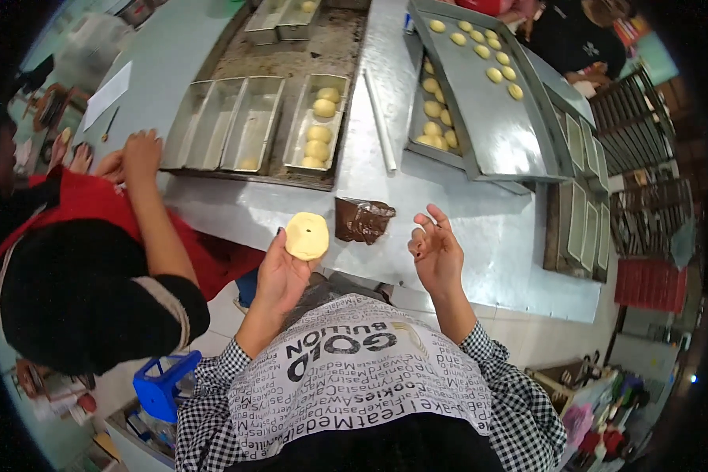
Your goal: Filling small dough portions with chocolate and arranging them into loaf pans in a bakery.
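A flattened round of pale yellow dough (307, 237) with a small dark spot near its middle lies on the fingers of my left hand (282, 277), the thumb along its left edge. Just right of it, a clump of dark brown chocolate paste (362, 220), apparently on or in plastic film, sits at the front of the metal table (480, 244). My right hand (437, 256) is raised to the right of the paste, not touching it. Its fingers are apart and partly bent, with dark marks at some tips, and I see nothing held in it.
Ahead on the left, a dark baking tray (291, 59) bears loaf tins (261, 110), one with several dough balls (318, 132). A white rod (380, 118) lies beside it. Stacked trays (511, 130) of dough balls stand right. A co-worker in a red apron (94, 197) is close on my left.
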Tool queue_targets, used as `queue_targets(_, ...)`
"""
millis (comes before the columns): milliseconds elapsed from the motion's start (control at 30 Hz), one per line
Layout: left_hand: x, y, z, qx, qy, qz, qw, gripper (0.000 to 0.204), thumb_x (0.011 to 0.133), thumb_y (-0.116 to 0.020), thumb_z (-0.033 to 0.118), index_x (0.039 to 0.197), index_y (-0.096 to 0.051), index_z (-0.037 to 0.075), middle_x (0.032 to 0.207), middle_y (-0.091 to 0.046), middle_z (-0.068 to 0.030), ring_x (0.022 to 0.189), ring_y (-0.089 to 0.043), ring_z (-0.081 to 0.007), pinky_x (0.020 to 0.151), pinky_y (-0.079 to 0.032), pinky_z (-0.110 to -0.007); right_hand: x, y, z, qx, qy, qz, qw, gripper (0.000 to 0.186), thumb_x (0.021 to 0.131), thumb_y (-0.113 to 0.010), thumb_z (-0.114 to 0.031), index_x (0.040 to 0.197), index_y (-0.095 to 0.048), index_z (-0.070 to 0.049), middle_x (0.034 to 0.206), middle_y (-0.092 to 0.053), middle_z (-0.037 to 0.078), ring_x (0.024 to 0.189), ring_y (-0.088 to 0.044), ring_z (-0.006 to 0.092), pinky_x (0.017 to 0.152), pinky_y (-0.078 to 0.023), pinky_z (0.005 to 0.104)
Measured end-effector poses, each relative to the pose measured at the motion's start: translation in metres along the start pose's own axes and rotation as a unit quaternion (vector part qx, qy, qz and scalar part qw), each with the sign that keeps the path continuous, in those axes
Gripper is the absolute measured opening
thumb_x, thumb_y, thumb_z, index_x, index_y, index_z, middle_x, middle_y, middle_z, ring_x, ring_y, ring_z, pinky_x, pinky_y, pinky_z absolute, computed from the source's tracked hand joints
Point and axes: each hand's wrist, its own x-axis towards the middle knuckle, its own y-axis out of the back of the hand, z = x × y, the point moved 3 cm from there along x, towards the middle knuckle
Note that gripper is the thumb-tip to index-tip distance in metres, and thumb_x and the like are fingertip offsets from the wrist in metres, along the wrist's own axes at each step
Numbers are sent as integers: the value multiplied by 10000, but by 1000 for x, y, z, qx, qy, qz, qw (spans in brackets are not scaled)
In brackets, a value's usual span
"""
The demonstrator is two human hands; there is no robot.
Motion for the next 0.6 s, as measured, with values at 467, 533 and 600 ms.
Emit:
queue_targets(467, 20, -2, -9, 8, 39, -18, 999, 458, 971, -343, 343, 1292, -391, 20, 1336, -439, -152, 1228, -436, -276, 1029, -357, -452, 25, -1, 44, -780, 114, 3, 616, 339, 810, -587, -281, 928, -610, 35, 870, -598, 164, 789, -565, 335, 721, -452, 401)
queue_targets(533, 20, -3, -8, 14, 43, -30, 999, 461, 972, -341, 343, 1298, -387, 20, 1341, -435, -152, 1232, -432, -274, 1030, -356, -451, 36, 2, 53, -762, 167, 15, 625, 334, 796, -602, -270, 930, -607, 35, 894, -594, 164, 818, -559, 338, 744, -442, 405)
queue_targets(600, 19, -1, -8, 21, 40, -28, 999, 462, 973, -339, 344, 1301, -384, 21, 1342, -435, -149, 1233, -432, -272, 1028, -358, -450, 45, 6, 60, -719, 215, 29, 660, 332, 774, -616, -226, 968, -589, 42, 949, -581, 168, 885, -541, 342, 818, -397, 423)
